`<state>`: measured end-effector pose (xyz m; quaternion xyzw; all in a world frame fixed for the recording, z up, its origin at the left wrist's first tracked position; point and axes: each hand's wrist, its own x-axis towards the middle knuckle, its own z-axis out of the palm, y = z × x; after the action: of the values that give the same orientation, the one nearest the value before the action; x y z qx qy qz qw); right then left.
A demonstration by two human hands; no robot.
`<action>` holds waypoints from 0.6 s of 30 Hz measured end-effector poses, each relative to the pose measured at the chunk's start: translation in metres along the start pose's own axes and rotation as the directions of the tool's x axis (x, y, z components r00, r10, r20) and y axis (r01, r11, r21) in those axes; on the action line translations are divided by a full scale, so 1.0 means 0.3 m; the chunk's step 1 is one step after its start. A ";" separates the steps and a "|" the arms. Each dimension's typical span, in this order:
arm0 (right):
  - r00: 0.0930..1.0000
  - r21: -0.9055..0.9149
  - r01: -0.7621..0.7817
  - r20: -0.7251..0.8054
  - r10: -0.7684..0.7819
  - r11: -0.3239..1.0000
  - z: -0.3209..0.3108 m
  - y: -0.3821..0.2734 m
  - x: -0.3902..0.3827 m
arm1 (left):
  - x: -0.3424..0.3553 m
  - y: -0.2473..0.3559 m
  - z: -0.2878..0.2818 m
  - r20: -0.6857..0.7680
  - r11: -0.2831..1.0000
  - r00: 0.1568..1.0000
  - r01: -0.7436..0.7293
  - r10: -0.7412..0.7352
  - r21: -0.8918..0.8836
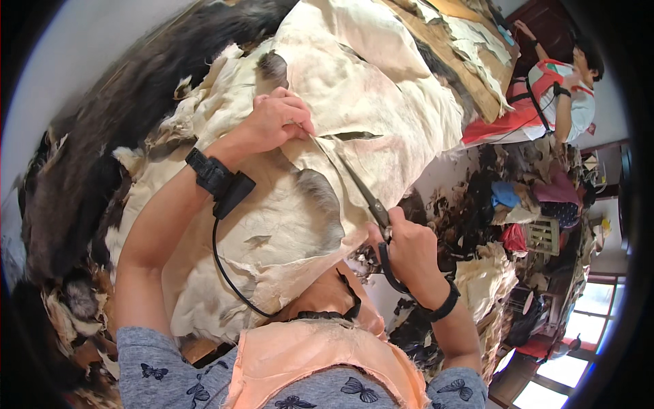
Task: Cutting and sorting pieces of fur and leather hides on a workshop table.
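A large cream hide (381,95) with grey-brown fur showing at openings and edges lies spread in front of me. My left hand (279,121) pinches the hide at the upper middle, beside a slit that shows dark fur. My right hand (409,249) grips long dark scissors (371,198) by the handles; their blades point up-left along a line in the hide toward my left fingers, and whether the tips are under the hide I cannot tell.
Dark pelts (88,157) lie along the left. A brown board (490,75) with scraps is at the top right. A co-worker in red and white (558,102) stands beyond it. Fur scraps, a plastic crate (541,235) and bright windows (575,341) are at the right.
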<state>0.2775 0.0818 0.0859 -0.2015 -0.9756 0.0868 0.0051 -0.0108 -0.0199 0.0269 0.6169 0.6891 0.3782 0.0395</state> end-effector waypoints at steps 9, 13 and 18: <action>0.998 -0.060 0.045 -0.041 -0.047 0.997 -0.059 -0.028 0.094 | -0.007 -0.003 -0.011 0.074 0.994 0.995 0.077 -0.072 -0.071; 0.995 -0.159 0.090 -0.028 -0.095 0.983 -0.067 -0.048 0.144 | 0.001 -0.017 -0.011 0.117 0.972 0.984 0.151 -0.132 -0.178; 0.991 -0.180 0.131 -0.006 -0.135 0.975 -0.062 -0.060 0.191 | 0.001 0.014 -0.020 0.064 0.955 0.981 0.193 -0.183 -0.224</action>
<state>0.2184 0.0912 0.1059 -0.1362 -0.9907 -0.0037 0.0015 -0.0104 -0.0225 0.0337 0.5478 0.6954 0.4365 0.1609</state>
